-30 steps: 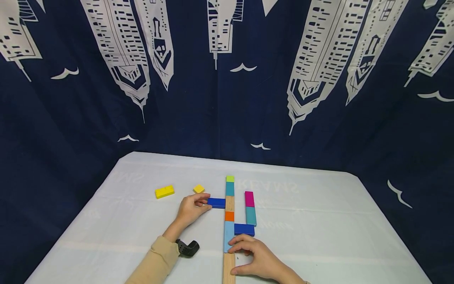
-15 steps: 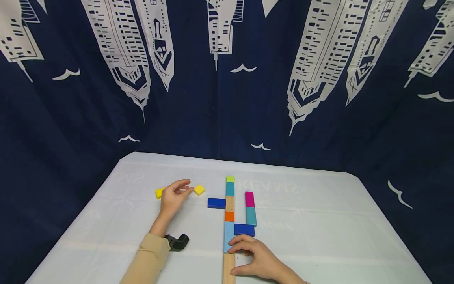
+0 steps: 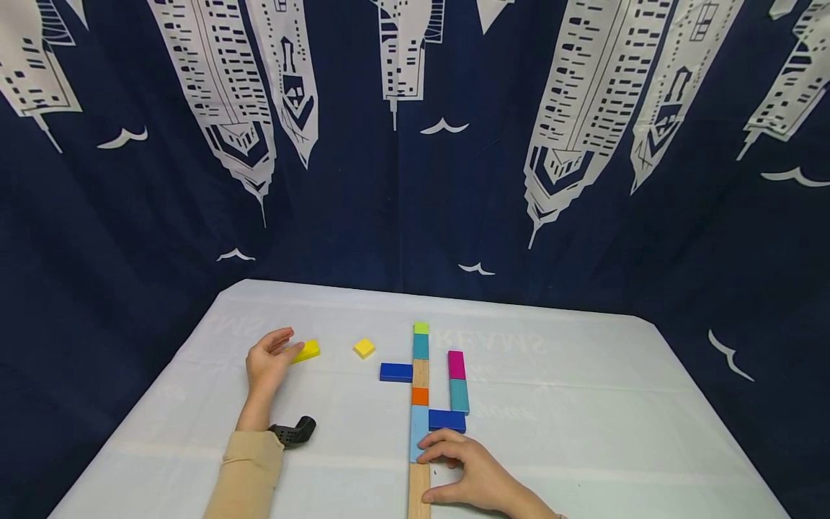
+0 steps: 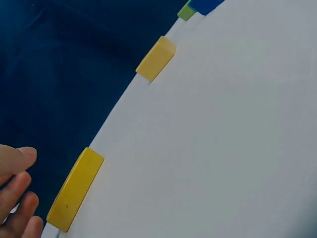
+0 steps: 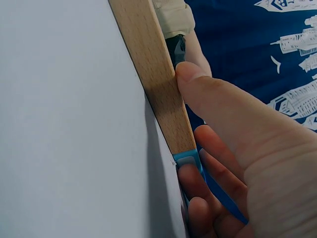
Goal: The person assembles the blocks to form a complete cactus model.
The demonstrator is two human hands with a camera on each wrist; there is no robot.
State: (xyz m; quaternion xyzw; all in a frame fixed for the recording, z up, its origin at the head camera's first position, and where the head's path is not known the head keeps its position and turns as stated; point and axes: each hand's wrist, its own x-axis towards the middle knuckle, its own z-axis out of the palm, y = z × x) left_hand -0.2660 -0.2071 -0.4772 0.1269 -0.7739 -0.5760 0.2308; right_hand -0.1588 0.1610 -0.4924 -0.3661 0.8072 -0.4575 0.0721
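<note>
In the head view my left hand [image 3: 267,364] hovers by a long yellow block [image 3: 310,351] at the table's left. The left wrist view shows its fingers [image 4: 17,196] loosely bent, with a gap before that block. My right hand [image 3: 476,472] rests against a line of blocks. Its fingers touch the light blue block [image 3: 418,422], and its thumb lies on the side of the wooden block [image 5: 153,64] nearest me. A blue block [image 3: 447,420] joins the line on the right; another blue block [image 3: 396,373] joins it on the left.
Further up the line come an orange block [image 3: 419,396], a wooden piece [image 3: 420,373], a teal one [image 3: 421,347] and a lime cube [image 3: 421,328]. Magenta [image 3: 457,365] and teal [image 3: 459,396] blocks stand end to end at right. A small yellow block [image 3: 364,348] lies apart.
My left hand has let go of the left blue block, which stays against the line, and has moved left past the small yellow block to the long one. My right hand has stayed put.
</note>
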